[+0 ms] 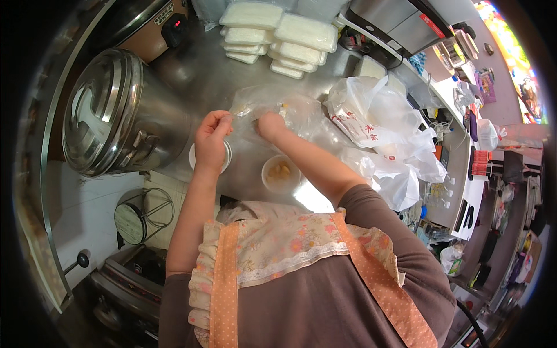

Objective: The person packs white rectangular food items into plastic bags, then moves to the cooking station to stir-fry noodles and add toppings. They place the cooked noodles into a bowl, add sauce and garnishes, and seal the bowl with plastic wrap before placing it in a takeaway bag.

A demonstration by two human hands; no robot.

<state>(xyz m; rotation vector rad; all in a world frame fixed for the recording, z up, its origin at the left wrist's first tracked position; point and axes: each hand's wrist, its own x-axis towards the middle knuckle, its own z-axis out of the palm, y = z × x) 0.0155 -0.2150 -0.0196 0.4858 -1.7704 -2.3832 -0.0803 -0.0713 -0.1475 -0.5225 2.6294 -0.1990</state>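
Note:
On the steel counter [243,182] lies a clear plastic bag [300,108] with small yellowish pieces in it. My left hand [213,139] pinches the bag's left edge between thumb and fingertips. The right hand [270,126] is at the bag's middle, fingers curled down; its fingertips are partly hidden by plastic and the hand, so what they hold is unclear. Under my left wrist stands a white round tub [228,156], mostly covered by the hand. Nearer my body, below the right forearm, a white bowl [280,174] holds yellowish-brown pieces.
Stacked clear-lidded containers of white food [306,32] stand at the back. A large lidded steel pot [161,104] fills the left side. White plastic carrier bags [370,117] with red print lie at the right. A round stool [130,223] stands below the counter at left.

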